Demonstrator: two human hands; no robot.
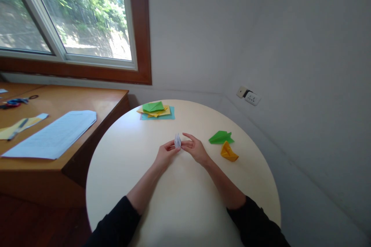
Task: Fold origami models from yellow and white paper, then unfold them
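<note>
A small piece of folded white paper [177,141] with faint markings stands upright between my two hands, over the middle of the round table. My left hand [167,153] pinches it from the left with thumb and fingers. From the other side my right hand [195,148] grips its right edge between thumb and fingertips, with the index finger raised away from it. To the right of my right hand lie a green folded paper [222,137] and an orange paper boat [228,151].
At the table's [121,170] far edge lies a stack of coloured papers [156,110]. A wooden desk [107,102] on the left holds white sheets [58,133], a pen [17,129] and scissors [17,101]. Wall sockets [252,98] are behind the table at right.
</note>
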